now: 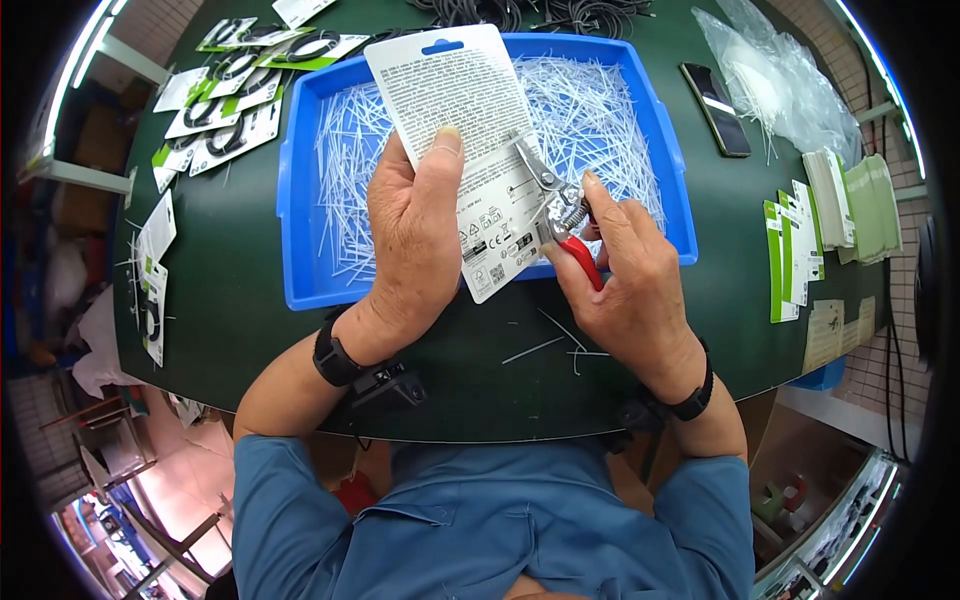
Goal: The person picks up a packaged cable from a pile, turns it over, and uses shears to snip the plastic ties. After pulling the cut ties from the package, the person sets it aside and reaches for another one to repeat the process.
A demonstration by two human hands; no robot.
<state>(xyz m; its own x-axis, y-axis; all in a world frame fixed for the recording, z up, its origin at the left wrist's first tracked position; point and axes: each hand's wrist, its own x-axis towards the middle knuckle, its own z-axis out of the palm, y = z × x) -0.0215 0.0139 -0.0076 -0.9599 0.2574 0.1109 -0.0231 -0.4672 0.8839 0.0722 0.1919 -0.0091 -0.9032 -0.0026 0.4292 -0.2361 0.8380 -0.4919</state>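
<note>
My left hand grips a white packaging card, its thumb flat across the printed back. The card is tilted and has a blue-edged hang slot at its top. My right hand is closed around red-handled pruning snips. Their metal blades lie against the card's right part, pointing up and left. Whether anything sits between the blades is too small to tell. Beneath both hands is a blue tray holding a heap of white cable ties. The card's front side is hidden.
Carded black cables are piled at the far left, with more cards below them. At right lie a phone, a clear plastic bag and stacked green-white cards. Loose tie pieces lie near the table's front edge. Black cables are at the back.
</note>
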